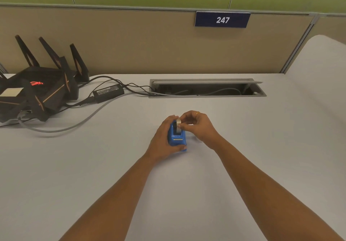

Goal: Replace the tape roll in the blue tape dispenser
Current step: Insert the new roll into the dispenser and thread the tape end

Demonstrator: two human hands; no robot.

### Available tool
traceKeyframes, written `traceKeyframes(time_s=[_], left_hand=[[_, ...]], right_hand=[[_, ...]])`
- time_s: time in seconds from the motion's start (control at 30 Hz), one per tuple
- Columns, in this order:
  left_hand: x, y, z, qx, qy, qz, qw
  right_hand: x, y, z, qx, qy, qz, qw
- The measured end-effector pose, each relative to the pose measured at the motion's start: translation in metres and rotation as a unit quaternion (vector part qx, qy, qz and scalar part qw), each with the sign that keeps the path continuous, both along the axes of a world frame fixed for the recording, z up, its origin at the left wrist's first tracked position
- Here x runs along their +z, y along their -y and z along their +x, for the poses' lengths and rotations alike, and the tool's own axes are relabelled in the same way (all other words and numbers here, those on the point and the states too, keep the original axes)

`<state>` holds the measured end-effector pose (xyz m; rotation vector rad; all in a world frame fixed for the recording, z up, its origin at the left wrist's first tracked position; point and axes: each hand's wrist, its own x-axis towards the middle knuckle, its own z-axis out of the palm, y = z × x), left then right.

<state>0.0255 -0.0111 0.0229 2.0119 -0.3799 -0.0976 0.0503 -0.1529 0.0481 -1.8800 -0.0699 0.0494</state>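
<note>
Two hands work on the desk (243,147): the left hand (163,137) grips the blue tape dispenser (177,140), the right hand (199,126) pinches the tape roll (178,126) in its slot. Old roll or new is unclear; the swap seems unfinished.

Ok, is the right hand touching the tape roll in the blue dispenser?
Touching. The head view shows the right hand pinching the top of the tape roll, while the left hand grips the blue dispenser.
</note>
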Motion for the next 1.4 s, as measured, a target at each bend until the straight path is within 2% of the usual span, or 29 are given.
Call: traceKeyframes(time_s=[0.43,1.13,1.4], left_hand=[[0.0023,0.0009,-0.0023,-0.001,-0.008,-0.007,1.0],[0.002,-0.0005,-0.0028,0.002,-0.012,-0.008,1.0],[0.0018,-0.0008,-0.0021,0.002,-0.009,-0.006,1.0]], right_hand=[[-0.003,-0.005,-0.0031,-0.027,-0.066,0.136,0.988],[-0.0079,-0.0046,-0.0019,-0.022,-0.089,0.215,0.972],[-0.0084,-0.0027,-0.0004,-0.016,-0.067,0.184,0.981]])
